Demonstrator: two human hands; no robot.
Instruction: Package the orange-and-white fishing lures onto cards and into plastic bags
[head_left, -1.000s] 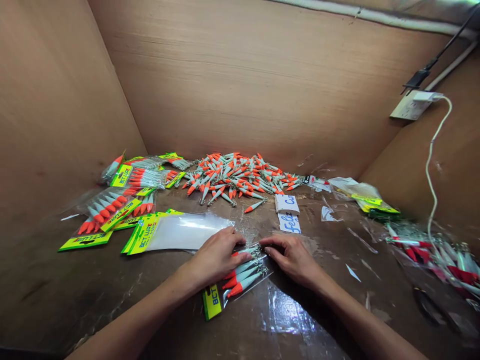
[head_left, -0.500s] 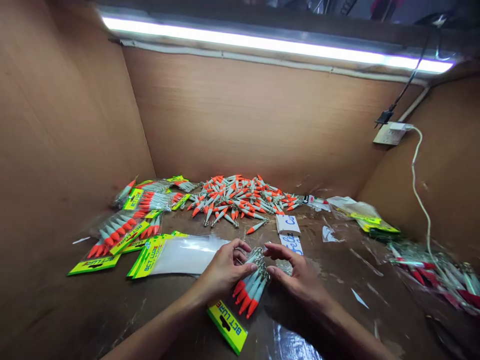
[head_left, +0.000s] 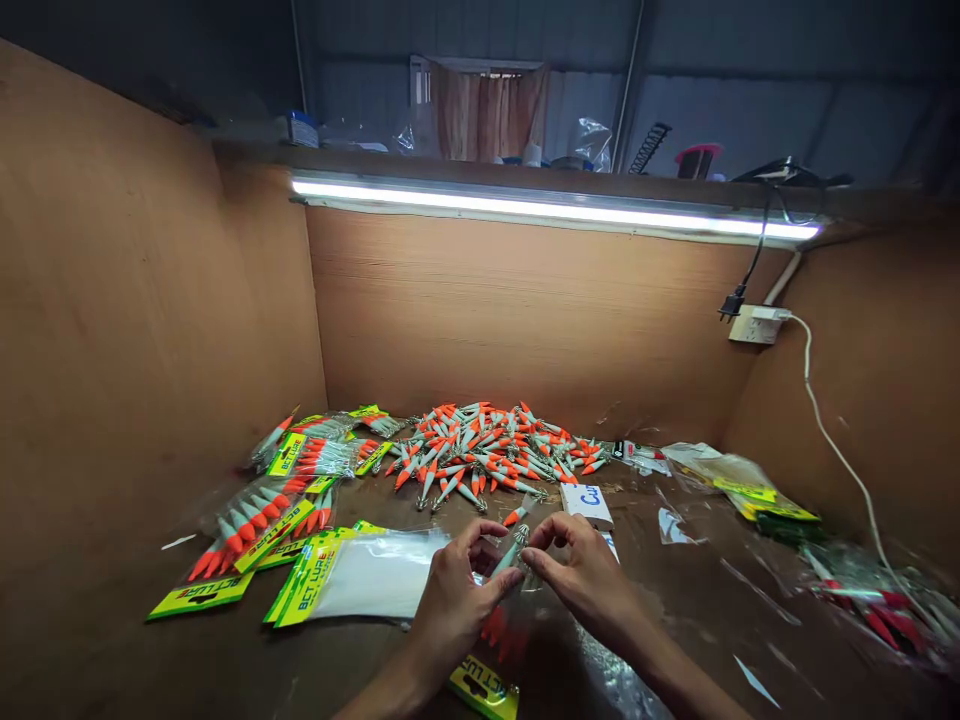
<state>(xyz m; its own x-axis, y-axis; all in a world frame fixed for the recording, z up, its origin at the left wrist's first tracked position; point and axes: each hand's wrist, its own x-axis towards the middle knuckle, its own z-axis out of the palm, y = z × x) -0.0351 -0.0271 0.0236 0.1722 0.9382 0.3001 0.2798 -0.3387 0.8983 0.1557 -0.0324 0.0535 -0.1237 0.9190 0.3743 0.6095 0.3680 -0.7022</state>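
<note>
My left hand (head_left: 465,575) is closed around an orange-and-white squid jig (head_left: 510,552), its crown of metal hooks pointing up and away. The fingertips of my right hand (head_left: 581,570) are pinched together right beside those hooks; what lies between them, if anything, is too small to make out. Below the hands, partly hidden, a clear BCT LURE packet (head_left: 484,688) shows blurred orange jig tips. To the left of my left hand lies a stack of flat clear bags (head_left: 375,580) with yellow-green headers. Behind the hands is a large heap of loose squid jigs (head_left: 480,450).
Filled lure packets (head_left: 251,525) pile up at the left. A white block with blue writing (head_left: 586,505) stands behind my right hand. Bagged red-and-white lures (head_left: 885,610) and more packaging (head_left: 750,485) lie at the right, near a hanging white cable (head_left: 840,450). Wooden panels enclose the table.
The view has tilted up. My left hand now holds one jig raised by its hook end, where several lay fanned beneath it. My right fingers have closed from apart to a pinch.
</note>
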